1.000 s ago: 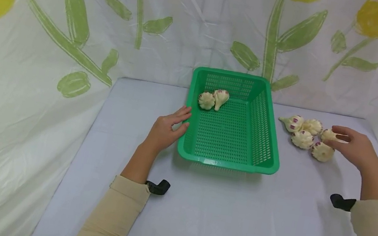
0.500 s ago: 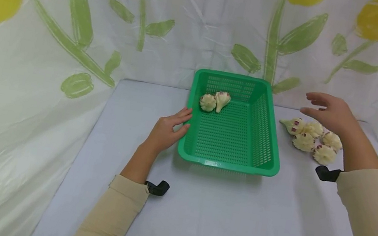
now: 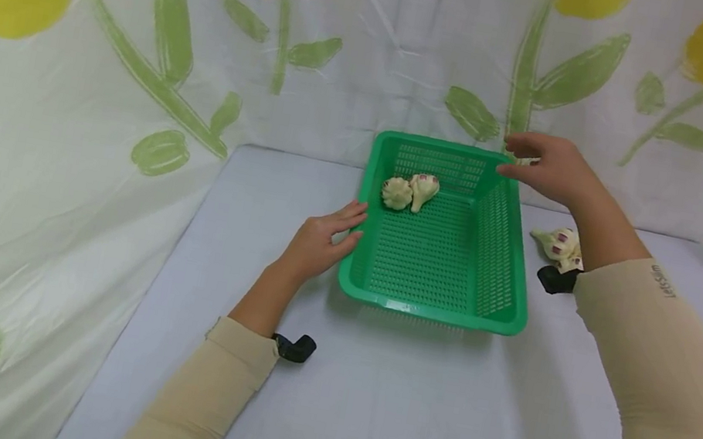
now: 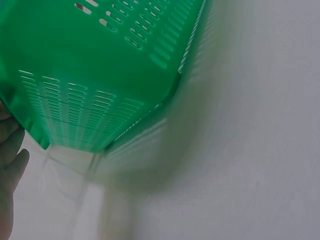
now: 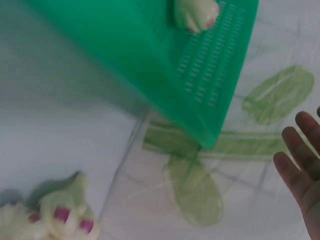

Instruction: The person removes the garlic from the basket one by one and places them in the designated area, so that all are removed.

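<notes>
My left hand (image 3: 321, 243) rests with relaxed fingers against the left rim of a green plastic basket (image 3: 430, 313); only its fingers show at the edge of the left wrist view. Inside, toward the back left, lie two cream garlic bulbs with purple patches: a round one (image 3: 397, 194) and one with a stem (image 3: 424, 191). Over the basket's back right corner hovers my right hand (image 3: 554, 169). Its fingers look spread with nothing held in the right wrist view. Another garlic bulb (image 3: 559, 244) sits right of the basket, with more bulbs mostly hidden behind my right forearm.
A white cloth covers the table (image 3: 430, 414). Behind it hangs a pale curtain (image 3: 343, 108) printed with yellow flowers and green leaves. Black wrist cameras jut from both cuffs, the right camera (image 3: 557, 280) overlapping the loose garlic.
My right hand has left the garlic bulbs on the right, risen and moved left to the basket's back right corner. The left hand stays on the rim. The head view shifts slightly.
</notes>
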`<state>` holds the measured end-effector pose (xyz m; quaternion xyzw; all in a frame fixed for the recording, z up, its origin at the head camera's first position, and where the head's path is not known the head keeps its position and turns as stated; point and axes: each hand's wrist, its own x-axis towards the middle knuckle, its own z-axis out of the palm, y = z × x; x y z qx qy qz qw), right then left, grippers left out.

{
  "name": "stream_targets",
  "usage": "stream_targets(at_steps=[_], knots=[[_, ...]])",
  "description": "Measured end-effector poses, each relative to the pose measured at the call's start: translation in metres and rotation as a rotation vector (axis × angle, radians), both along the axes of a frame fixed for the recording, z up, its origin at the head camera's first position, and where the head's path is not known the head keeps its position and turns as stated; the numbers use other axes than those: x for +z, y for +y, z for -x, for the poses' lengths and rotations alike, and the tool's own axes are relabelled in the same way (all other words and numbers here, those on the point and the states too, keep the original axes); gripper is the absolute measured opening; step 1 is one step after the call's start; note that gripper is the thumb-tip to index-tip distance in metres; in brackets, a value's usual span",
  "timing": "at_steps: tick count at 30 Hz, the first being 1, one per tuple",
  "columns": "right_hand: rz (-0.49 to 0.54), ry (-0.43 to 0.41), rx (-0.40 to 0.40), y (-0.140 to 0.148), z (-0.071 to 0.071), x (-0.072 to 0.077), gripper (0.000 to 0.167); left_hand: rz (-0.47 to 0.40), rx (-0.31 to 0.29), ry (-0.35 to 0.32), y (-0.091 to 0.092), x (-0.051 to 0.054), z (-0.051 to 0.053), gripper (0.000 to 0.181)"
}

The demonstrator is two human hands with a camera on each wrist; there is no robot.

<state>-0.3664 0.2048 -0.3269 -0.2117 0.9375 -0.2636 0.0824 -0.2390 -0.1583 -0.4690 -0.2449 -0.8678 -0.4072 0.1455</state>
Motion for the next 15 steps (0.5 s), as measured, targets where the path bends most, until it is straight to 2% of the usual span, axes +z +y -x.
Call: stream_targets(at_steps=[8,12,15], knots=[[-0.029,-0.052,0.050,-0.033,0.010,-0.008,0.066,-0.011,-0.017,-0.029,0.003,0.000,0.000,0.040],[-0.026,-0.111,0.074,-0.047,0.015,-0.013,0.066,-0.014,-0.009,-0.020,0.003,0.000,-0.002,0.040],[-0.062,-0.141,0.093,-0.054,0.020,-0.016,0.067,-0.021,-0.012,-0.004,0.003,-0.001,-0.002,0.039]])
